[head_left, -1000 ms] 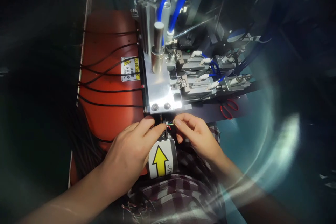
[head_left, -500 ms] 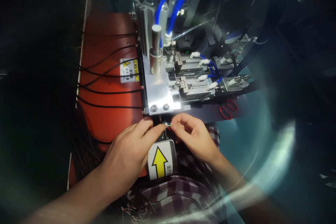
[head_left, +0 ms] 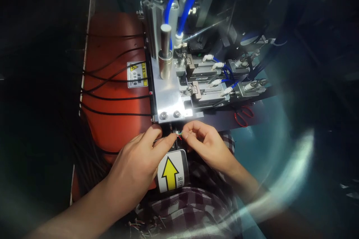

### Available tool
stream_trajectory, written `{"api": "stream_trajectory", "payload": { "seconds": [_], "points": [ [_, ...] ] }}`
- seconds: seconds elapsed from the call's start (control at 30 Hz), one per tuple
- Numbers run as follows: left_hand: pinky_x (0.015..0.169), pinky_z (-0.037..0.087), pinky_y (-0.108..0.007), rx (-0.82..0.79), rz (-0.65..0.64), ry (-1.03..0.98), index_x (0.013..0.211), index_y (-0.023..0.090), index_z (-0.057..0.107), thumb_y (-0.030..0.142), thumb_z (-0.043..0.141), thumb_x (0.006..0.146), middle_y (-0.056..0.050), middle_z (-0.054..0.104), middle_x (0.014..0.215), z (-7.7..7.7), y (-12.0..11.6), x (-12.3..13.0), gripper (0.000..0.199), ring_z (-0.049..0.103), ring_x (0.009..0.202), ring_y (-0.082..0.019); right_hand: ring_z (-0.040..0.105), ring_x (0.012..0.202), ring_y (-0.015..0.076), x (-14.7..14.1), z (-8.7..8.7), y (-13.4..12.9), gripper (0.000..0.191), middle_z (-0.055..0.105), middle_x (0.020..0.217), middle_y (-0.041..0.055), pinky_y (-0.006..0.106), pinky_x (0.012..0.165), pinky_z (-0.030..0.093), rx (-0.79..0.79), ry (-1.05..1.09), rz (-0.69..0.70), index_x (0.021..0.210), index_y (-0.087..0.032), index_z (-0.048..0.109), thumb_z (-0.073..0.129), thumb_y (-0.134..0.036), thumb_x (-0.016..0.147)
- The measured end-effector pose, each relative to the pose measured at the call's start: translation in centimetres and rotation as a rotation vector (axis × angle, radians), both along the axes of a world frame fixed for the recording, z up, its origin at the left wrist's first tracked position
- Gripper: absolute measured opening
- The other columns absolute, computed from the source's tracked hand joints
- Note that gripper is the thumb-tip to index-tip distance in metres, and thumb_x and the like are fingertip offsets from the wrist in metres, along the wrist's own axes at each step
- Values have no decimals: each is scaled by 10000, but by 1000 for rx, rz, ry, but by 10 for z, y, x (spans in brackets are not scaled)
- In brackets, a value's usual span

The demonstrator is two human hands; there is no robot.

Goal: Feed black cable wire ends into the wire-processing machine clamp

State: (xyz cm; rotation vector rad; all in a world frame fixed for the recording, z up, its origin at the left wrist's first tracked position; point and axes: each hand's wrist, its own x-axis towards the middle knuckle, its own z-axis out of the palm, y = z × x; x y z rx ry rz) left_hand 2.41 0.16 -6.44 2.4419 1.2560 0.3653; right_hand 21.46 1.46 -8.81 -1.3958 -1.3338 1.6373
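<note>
Thin coloured wires [head_left: 180,134], with red and green showing, lie between my two hands just below the machine's front edge. My right hand [head_left: 206,142] is closed, its thumb and forefinger pinching the wire ends. From the left, my left hand [head_left: 140,157] is closed around a black cable [head_left: 159,140], its thumb tip touching the spot where the wires spread out. Most of that cable is hidden by my fingers. Beneath my fingertips is a narrow dark track, and a white label with a yellow arrow [head_left: 170,171] sits just below it.
Several black cables [head_left: 117,114] cross the orange cover [head_left: 112,130] on the left. A metal plate [head_left: 169,99] with a post stands ahead, beside pneumatic cylinders [head_left: 209,91] and blue hoses. Red-handled scissors [head_left: 244,116] lie at the right. Bundled cables hang at lower left.
Both hands stay almost where they were, with the wires still pinched between them. The view has shifted very slightly.
</note>
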Motion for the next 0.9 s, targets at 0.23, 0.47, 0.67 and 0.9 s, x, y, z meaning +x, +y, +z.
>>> {"api": "stream_trajectory", "payload": {
  "seconds": [0.23,0.47,0.67,0.9],
  "points": [
    [563,487,-326,24,-19,50,1238,171,485,67,422,841,-74,488,898,-1,-1,-1,415,537,718,-210,436,574,97,0,13,-2,92,485,642,-38,222,524,349,188,-264,47,757,-179,530,501,-165,843],
    [559,486,-334,35,-19,69,1239,175,477,80,413,851,-75,483,907,-2,-3,-3,405,535,721,-217,482,534,99,-1,12,1,84,503,610,-45,216,491,378,-41,-139,39,762,-187,531,491,-183,835],
    [557,485,-323,53,-8,61,1237,186,474,72,411,849,-69,483,907,-4,-2,0,409,538,714,-207,513,520,98,0,8,2,104,517,576,-44,217,512,404,-120,-31,-43,764,-169,544,536,-244,834],
    [554,488,-314,51,-7,42,1225,178,490,64,410,845,-64,481,897,-6,-2,-1,405,541,706,-198,482,538,94,0,6,0,111,488,612,-39,217,507,378,-115,14,-61,774,-158,554,545,-256,826]
  ]
}}
